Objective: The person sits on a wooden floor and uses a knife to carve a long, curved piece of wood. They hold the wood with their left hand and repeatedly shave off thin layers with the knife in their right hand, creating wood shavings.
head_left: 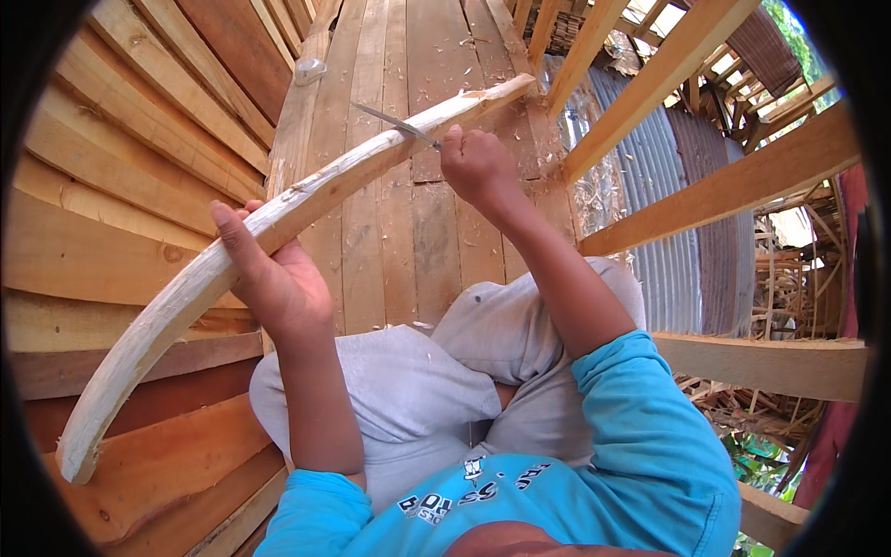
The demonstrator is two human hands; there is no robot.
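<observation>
A long pale wooden pole (334, 181), stripped of bark, slants across the view from the lower left to the upper right. My left hand (274, 278) is closed around its middle from below, thumb along the near side. In my right fist (478, 167) is a knife (401, 123), its blade lying across the upper face of the pole toward the far end. The fist hides most of the knife's handle. Beyond the blade, the pole's surface looks rough and partly peeled.
Wood shavings lie scattered over the plank floor (436, 223). A plank wall (111, 223) rises on the left. On the right runs a railing of wooden beams (724, 204), with corrugated metal sheets (654, 186) beyond it. A small clear container (309, 71) stands by the wall at the far left.
</observation>
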